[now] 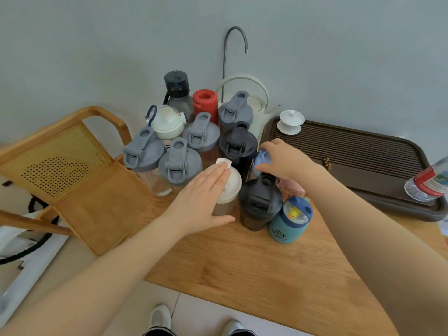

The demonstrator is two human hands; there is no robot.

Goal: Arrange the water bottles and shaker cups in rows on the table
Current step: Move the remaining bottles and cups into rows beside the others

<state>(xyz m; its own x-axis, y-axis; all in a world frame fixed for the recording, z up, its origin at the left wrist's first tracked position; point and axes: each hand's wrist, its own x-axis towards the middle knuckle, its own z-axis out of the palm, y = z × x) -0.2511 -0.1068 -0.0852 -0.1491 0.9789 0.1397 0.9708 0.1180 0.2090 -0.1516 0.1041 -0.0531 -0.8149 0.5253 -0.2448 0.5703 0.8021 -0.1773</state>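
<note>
At the bench's (254,275) eleven-o'clock corner the bottles and cups stand bunched, rows only half formed. Left hand (203,197) lies with fingers straight over the white-lidded shaker (229,190), thumb low by its side, so its grip is spread. Right hand (284,158) pinches the blue-capped bottle (261,161) at one o'clock from that shaker. I judge the step is nudging both into line; the next move calls for sliding them without knocking neighbours. I count four grey-lidded shakers, two black-lidded ones, one white-lidded, and about six other bottles in the cluster, one pink and half hidden.
</note>
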